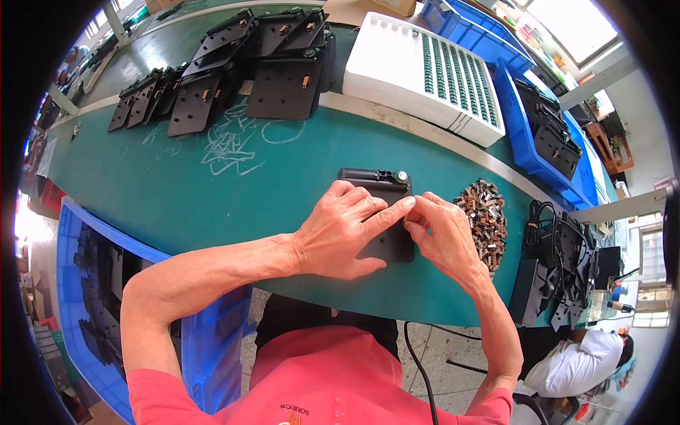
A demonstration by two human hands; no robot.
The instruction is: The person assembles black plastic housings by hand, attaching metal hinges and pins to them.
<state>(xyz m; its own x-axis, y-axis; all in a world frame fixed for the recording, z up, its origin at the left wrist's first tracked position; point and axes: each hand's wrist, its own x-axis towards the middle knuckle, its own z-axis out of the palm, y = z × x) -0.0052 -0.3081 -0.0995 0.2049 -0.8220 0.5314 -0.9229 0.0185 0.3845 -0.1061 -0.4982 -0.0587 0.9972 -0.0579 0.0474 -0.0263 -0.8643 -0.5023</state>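
Observation:
A flat black plate (392, 248) lies on the green table, with a round bar along its far edge and a silver round piece (401, 176) at the bar's right end. My left hand (345, 230) rests over the plate, thumb and index finger stretched apart, other fingers bent. Its index fingertip reaches the plate's right edge and meets my right fingertips. My right hand (445, 237) is closed in a pinch at that edge; whatever sits between its fingers is hidden. Just right of it lies a heap of small brown and metallic parts (484, 219).
Similar black plates (283, 88) are stacked at the far left. A white foam tray (397, 71) holds rows of small green parts. Blue bins (520, 134) with plates stand at right, another blue bin (212, 354) at lower left. Black cables and adapters (538, 276) lie right; a seated person (577, 365) is beyond.

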